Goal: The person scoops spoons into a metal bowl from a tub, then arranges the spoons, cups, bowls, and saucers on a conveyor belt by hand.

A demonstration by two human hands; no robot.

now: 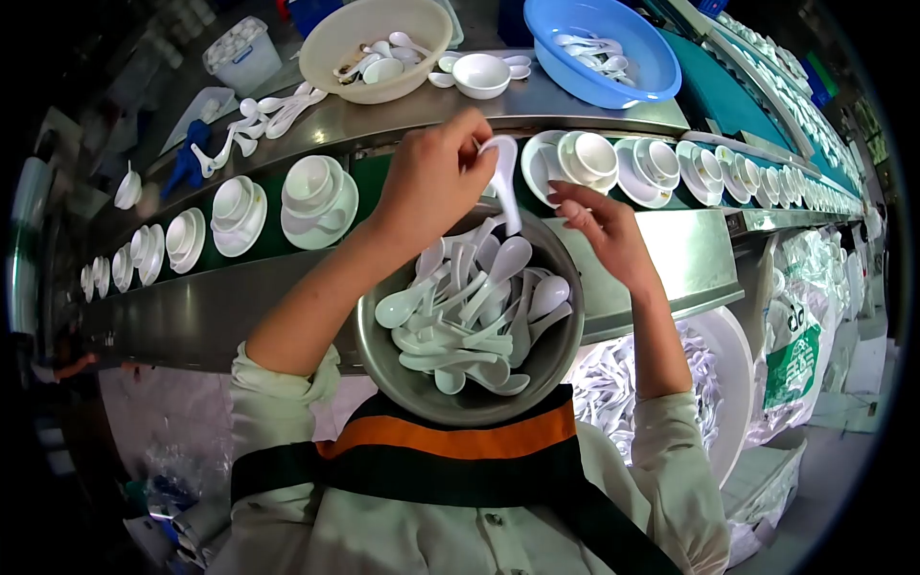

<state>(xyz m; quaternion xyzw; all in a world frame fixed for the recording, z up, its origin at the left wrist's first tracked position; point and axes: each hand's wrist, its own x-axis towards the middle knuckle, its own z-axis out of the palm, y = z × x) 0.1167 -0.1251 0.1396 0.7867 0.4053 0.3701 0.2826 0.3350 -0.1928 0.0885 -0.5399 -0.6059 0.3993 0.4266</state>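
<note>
My left hand (436, 172) pinches a white soup spoon (504, 182) by one end, and the spoon hangs over a metal bowl (374, 335) at my waist. Many more white soup spoons (470, 326) lie jumbled in that bowl. My right hand (606, 233) is empty, its fingers apart and partly bent, just in front of a white plate (539, 172). On this plate stands a small stack with a white bowl (588, 156) on top. Whether the right fingertips touch the plate's edge I cannot tell.
Stacked dish sets (316, 192) line a green conveyor belt (369, 177) both ways. Behind stand a beige basin (321, 62) and a blue basin (661, 67) with spoons, plus a white bowl (481, 75). A large white tub (733, 355) of wrapped pieces sits at lower right.
</note>
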